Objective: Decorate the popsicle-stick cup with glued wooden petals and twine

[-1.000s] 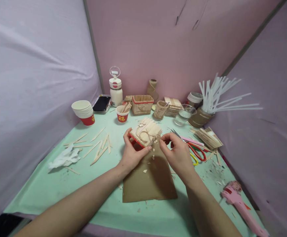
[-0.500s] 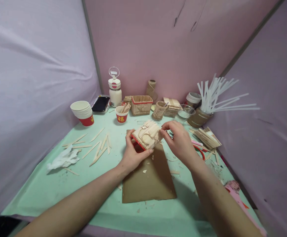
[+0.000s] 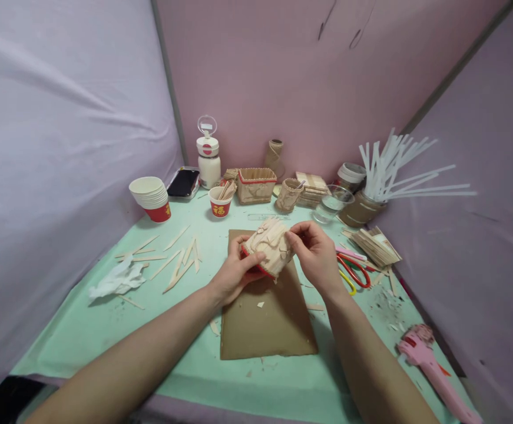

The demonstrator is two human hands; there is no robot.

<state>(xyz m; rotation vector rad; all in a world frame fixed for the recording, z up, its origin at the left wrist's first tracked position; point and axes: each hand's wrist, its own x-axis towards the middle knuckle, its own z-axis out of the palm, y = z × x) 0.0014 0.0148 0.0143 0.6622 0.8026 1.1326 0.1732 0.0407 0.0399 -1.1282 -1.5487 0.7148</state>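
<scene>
A small wooden-stick box (image 3: 270, 242) with a red band along one edge and raised twine-like decoration is held tilted over a brown cardboard sheet (image 3: 268, 330). My left hand (image 3: 234, 274) wraps round its left and lower side, the thumb lying across the decorated face. At the box's right edge, my right hand (image 3: 314, 253) has thumb and index finger pinched together against it. Whether a small piece sits between those fingertips is hidden. Pale wood scraps lie on the cardboard below.
Scissors (image 3: 353, 271) and a pink glue gun (image 3: 430, 365) lie to the right. Loose wooden sticks (image 3: 181, 265) and crumpled tissue (image 3: 117, 280) are on the left. Along the back stand stacked paper cups (image 3: 150, 197), a decorated basket (image 3: 257, 187), a clear bowl (image 3: 332, 204) and white glue sticks (image 3: 397, 168).
The box has shifted slightly right and down and turned a little in my left hand, whose thumb now lies on its face. My right hand stays at its right edge. The camera view moved slightly.
</scene>
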